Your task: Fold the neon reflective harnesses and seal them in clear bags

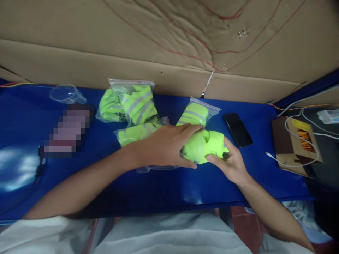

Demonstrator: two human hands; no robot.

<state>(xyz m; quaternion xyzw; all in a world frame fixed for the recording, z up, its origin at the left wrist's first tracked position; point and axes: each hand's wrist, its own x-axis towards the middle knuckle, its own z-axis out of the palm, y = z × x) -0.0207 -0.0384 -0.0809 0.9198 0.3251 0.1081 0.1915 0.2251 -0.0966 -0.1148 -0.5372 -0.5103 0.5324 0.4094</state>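
Observation:
Between my two hands is a rolled bundle of neon-yellow reflective fabric (215, 144); its left part looks covered by clear plastic. My left hand (165, 144) curves around the plastic-covered end, thumb below and fingers above. At the other end, my right hand (233, 162) grips the fabric, thumb in front and fingers behind, partly hidden. Just behind the bundle lies a clear zip bag (194, 113) of striped neon fabric. Another bagged neon piece (137, 132) lies partly under my left hand and wrist. Farther back, two more bagged bundles (140, 104) rest side by side.
A blue-covered table (164, 190) backs onto a cardboard panel (132, 60) with red wires. Right of the bundle are a black phone (237, 129), a white cable (286, 164) and a cardboard box (286, 141). At left sit a clear plastic cup (67, 94) and a blurred-out object (67, 130).

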